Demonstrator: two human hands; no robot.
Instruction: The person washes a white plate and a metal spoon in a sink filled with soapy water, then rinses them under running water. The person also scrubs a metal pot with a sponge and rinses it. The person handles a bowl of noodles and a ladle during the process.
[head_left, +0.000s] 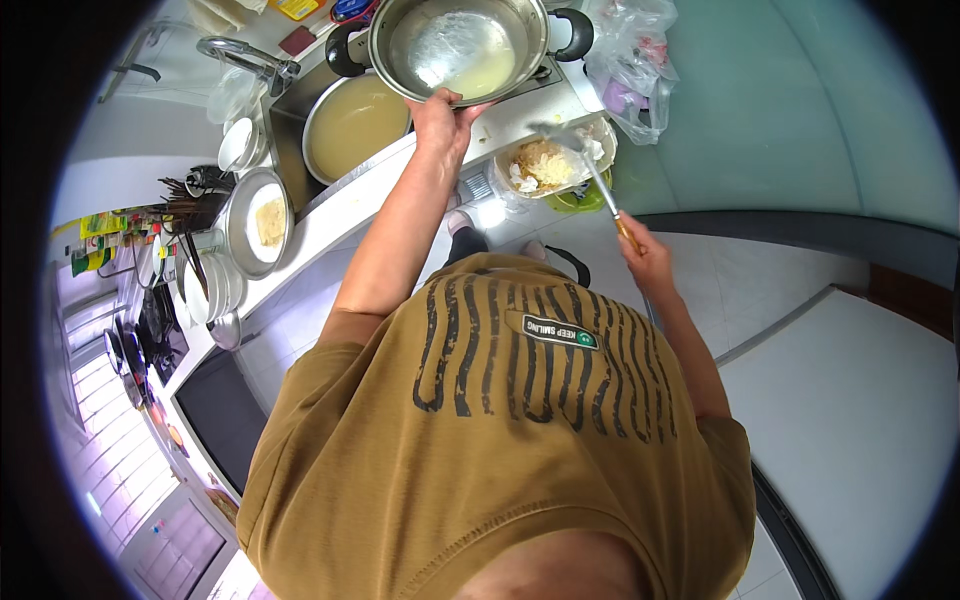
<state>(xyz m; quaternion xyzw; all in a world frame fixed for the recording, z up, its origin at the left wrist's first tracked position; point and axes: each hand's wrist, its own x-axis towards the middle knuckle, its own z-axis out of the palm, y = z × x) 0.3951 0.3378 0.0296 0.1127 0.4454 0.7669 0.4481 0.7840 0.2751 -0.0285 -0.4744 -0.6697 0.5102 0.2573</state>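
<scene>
My left hand (441, 126) grips the near rim of a two-handled stainless steel pot (459, 45), thumb over the edge. Some pale yellowish liquid lies in the bottom of the pot. In my right hand (649, 259) is the wooden handle of a long metal cooking utensil (600, 180). Its head is blurred, so I cannot tell whether it is a spatula or a ladle. That head is over a waste bin (607, 150), which holds pale food scraps and crumpled white tissue (529, 184).
Left of the pot, a large basin of cloudy liquid (356, 127) stands in the sink below a chrome faucet (244, 56). A metal bowl with a yellowish sponge or cloth (270, 221), white bowls (241, 144) and stacked plates (214, 289) line the counter. Plastic bags (634, 67) are at right.
</scene>
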